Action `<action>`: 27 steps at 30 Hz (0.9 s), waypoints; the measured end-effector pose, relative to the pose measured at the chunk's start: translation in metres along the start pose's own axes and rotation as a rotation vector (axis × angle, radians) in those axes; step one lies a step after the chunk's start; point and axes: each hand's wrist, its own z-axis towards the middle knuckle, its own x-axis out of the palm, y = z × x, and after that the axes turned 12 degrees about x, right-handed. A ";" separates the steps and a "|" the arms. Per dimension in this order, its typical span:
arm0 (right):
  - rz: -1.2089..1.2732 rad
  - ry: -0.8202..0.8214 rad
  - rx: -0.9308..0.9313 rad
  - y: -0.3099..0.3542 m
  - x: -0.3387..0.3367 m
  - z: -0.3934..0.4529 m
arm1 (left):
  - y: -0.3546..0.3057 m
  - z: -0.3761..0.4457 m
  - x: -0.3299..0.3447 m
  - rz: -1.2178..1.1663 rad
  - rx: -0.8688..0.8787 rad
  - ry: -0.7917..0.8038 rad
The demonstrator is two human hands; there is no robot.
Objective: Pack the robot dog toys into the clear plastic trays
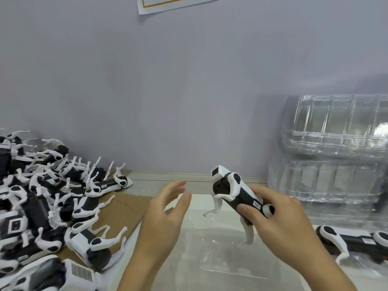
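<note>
From the head camera, the right hand (279, 225) grasps one robot dog toy (235, 192) around its black back end, with the fingers curled over it and the thumb on top. The toy is held up in the air, near the middle of the view, above a clear plastic tray (231, 244) that lies flat on the table (168, 181). Its white head points up toward 11 o'clock and its white legs hang down. The left hand (165, 217) is released, with its fingers loose and spread, and it holds nothing. It floats just beside the toy, at 9 o'clock from it, not touching. At 9 o'clock in the view, a big pile of robot dogs (42, 202) lies all tangled on a piece of brown cardboard (119, 208). At 3 o'clock, a tall stack of clear trays (336, 156) stands by the wall (168, 91). Under that stack, at 4 o'clock, another robot dog (357, 240) lies on its side. A sheet of paper (168, 3) hangs on the wall at 12 o'clock.
</note>
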 end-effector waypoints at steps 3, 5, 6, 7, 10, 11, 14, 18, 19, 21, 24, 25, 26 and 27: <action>-0.019 0.058 0.033 -0.003 0.001 0.001 | 0.034 -0.005 -0.003 -0.086 -0.117 0.091; -0.075 0.087 0.043 -0.004 0.002 0.002 | 0.051 -0.003 -0.002 -0.178 -0.198 0.166; -0.107 0.102 0.048 -0.004 0.002 0.002 | 0.058 -0.003 0.001 -0.232 -0.242 0.187; -0.132 0.118 0.049 -0.003 0.002 0.001 | 0.063 -0.003 0.004 -0.278 -0.280 0.195; -0.189 0.161 0.057 0.001 0.004 -0.001 | 0.073 -0.003 0.013 -0.341 -0.322 0.194; -0.229 0.172 0.052 0.002 0.006 -0.001 | 0.075 -0.002 0.015 -0.338 -0.316 0.204; -0.386 0.175 0.019 0.005 0.013 -0.003 | 0.076 -0.002 0.016 -0.342 -0.291 0.229; -0.488 0.116 0.008 0.009 0.020 -0.005 | 0.076 -0.002 0.017 -0.346 -0.282 0.214; -0.500 0.107 0.008 0.009 0.020 -0.005 | 0.076 -0.002 0.018 -0.350 -0.284 0.205; -0.518 0.104 0.013 0.009 0.021 -0.005 | 0.075 -0.001 0.019 -0.344 -0.293 0.188; -0.530 0.104 0.018 0.008 0.024 -0.004 | 0.073 0.000 0.019 -0.339 -0.311 0.168; -0.536 0.103 0.018 0.007 0.025 -0.005 | 0.072 -0.001 0.019 -0.336 -0.312 0.167; -0.541 0.101 0.017 0.006 0.026 -0.005 | 0.072 -0.001 0.019 -0.332 -0.311 0.164; -0.544 0.098 0.016 0.006 0.027 -0.005 | 0.072 -0.001 0.019 -0.328 -0.309 0.160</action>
